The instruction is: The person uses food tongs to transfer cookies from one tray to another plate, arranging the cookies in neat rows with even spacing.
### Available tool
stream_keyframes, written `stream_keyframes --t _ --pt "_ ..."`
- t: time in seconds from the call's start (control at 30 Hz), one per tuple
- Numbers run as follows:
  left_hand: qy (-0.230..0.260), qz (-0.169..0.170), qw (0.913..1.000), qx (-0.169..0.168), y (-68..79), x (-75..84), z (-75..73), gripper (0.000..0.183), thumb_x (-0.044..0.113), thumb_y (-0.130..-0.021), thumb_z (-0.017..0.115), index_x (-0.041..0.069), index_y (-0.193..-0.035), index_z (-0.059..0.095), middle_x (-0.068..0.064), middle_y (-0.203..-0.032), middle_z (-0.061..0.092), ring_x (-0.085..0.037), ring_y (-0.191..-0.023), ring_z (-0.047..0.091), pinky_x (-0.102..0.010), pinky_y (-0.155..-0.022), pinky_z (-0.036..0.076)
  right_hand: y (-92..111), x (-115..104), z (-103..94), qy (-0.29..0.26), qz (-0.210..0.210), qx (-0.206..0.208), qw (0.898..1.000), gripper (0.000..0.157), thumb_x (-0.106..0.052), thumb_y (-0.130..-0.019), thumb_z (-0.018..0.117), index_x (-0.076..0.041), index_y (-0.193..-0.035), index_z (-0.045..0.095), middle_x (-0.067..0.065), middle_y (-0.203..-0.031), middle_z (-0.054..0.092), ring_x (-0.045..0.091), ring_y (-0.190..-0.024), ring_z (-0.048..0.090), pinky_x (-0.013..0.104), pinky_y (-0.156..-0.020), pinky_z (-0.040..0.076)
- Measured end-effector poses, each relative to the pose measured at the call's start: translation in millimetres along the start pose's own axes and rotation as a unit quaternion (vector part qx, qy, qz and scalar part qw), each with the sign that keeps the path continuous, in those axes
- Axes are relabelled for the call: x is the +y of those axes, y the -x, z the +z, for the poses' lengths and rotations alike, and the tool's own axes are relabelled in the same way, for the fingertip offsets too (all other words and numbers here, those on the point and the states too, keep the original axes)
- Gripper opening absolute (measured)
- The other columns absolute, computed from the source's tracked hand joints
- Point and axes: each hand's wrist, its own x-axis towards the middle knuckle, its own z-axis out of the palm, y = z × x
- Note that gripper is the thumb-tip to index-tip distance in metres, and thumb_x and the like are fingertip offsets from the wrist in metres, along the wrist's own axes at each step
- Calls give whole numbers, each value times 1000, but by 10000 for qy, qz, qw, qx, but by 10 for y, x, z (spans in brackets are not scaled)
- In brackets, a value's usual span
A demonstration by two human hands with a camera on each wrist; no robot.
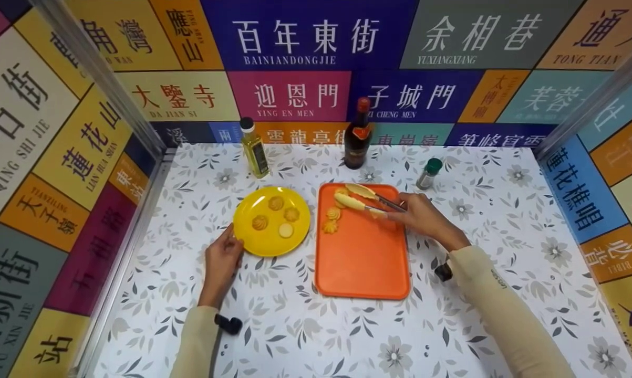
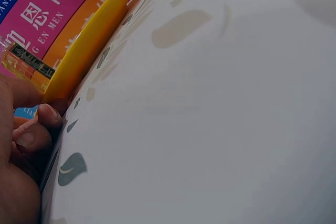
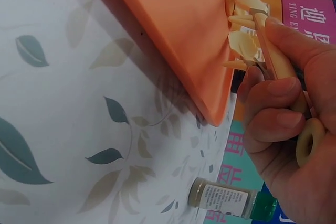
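My left hand (image 1: pixel 224 254) grips the near-left rim of a round yellow plate (image 1: pixel 258 244), thumb and fingers at its edge in the left wrist view. Several piped butter cookies (image 1: pixel 276 203) lie on that plate, one a plain pale disc. In my right hand (image 1: pixel 423 215) is a pair of cream-tipped tongs (image 1: pixel 359 202), gripped by the handles over the far part of an orange tray (image 1: pixel 363 257). The tongs' tips are spread around a cookie (image 1: pixel 340 197) at the tray's far-left corner. Two more cookies (image 1: pixel 332 213) sit nearer along the tray's left side.
Behind the plate stands an oil bottle (image 1: pixel 255 152). A dark bottle with a red cap (image 1: pixel 358 139) is behind the tray, and a green-capped spice jar (image 1: pixel 428 174) stands at the tray's far right. Sign-covered panels (image 1: pixel 294 94) border the flower-patterned table (image 1: pixel 294 336).
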Motion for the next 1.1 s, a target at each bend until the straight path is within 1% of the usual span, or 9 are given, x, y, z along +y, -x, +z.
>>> stream_keyframes --t 0.1,0.23,0.33,0.43,0.7,0.9,1.1 --pt "-38 -7 10000 -13 -3 4 -1 65 13 -105 68 8 -167 47 -13 -84 66 -21 -52 53 -28 -47 45 0 -17 -4 50 -28 24 10000 33 -36 -98 86 -7 -109 74 7 -89 61 24 -76 58 29 -63 46" --pt "-113 75 9999 6 -7 11 3 63 11 -105 67 5 -166 49 -13 -82 66 -21 -52 55 -27 -47 46 0 -37 -4 216 -149 83 9996 31 -34 -99 85 -7 -103 73 6 -83 60 23 -71 56 28 -61 44" --pt "-161 146 9998 33 -13 11 7 61 9 -105 67 3 -164 51 -13 -82 68 -21 -52 56 -26 -47 47 5 -54 -2 295 -196 111 9993 30 -34 -99 85 -6 -100 73 6 -80 60 22 -69 56 28 -60 43" --pt "-164 125 9998 27 -16 12 10 62 9 -105 67 5 -165 51 -12 -82 68 -20 -52 55 -27 -47 47 15 -71 1 280 -144 120 9994 31 -35 -99 84 -6 -100 73 6 -80 59 23 -70 56 28 -60 43" --pt "-221 123 9997 26 -19 -1 15 62 11 -105 67 7 -165 52 -13 -80 66 -21 -53 55 -27 -47 47 40 -72 18 281 -19 179 9994 33 -39 -100 83 -8 -104 71 6 -83 60 24 -72 58 29 -61 44" --pt "-160 82 9998 39 -10 1 12 63 11 -104 67 8 -165 51 -13 -82 66 -21 -53 55 -27 -47 46 84 -51 13 82 170 248 9995 40 -41 -98 85 -6 -116 75 7 -87 60 24 -75 59 27 -61 44" --pt "-193 28 9998 73 0 11 10 64 11 -104 67 8 -165 51 -12 -81 66 -19 -53 55 -26 -47 45 138 -8 6 81 44 328 9994 49 -44 -97 85 -1 -118 76 5 -85 62 22 -72 56 27 -59 41"
